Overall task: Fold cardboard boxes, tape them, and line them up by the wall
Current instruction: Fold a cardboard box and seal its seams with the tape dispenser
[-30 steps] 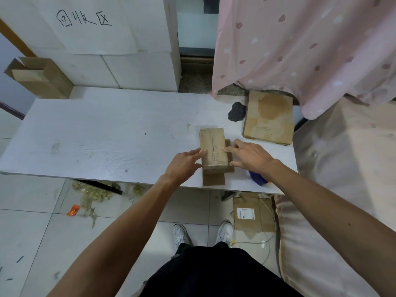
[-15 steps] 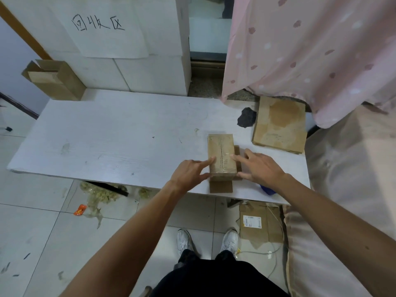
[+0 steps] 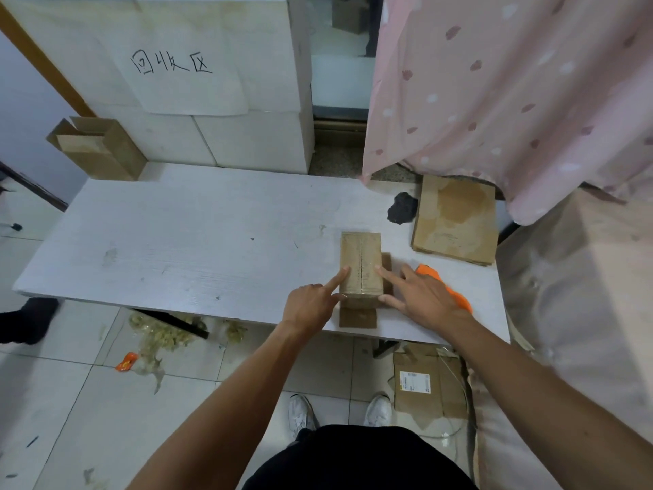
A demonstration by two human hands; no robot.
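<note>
Head view, single moment

- Small cardboard box (image 3: 361,268) sits on the white table (image 3: 198,242), towards the right end and close to the near edge, long axis running away from the person. The top flaps are closed and meet in a lengthwise seam. Cannot tell whether tape covers it.
- One loose flap (image 3: 357,317) lies flat on the table at the box's near end. A second, narrower flap shows along its right side.
- Left hand (image 3: 311,307): index finger straight, tip pressing the left top edge of the box. Other fingers are curled under and nothing is grasped.
- Right hand (image 3: 425,300): fingers spread and straight, index tip on the right top edge, thumb lying beside the near right corner. Also grasping nothing; both hands only press on the box.
- Orange object (image 3: 447,290) lies on the table, partly hidden under the right hand, so its type is unclear.
- Stack of flat cardboard sheets (image 3: 456,221) lies at the far right of the table, with a black patch (image 3: 402,208) just beside it on the left.
- An open-topped cardboard box (image 3: 102,152) stands at the far left end against the white block wall (image 3: 247,143), well apart from the box under the hands.
- On the floor under the table edge: a flattened labelled carton (image 3: 427,383)
</note>
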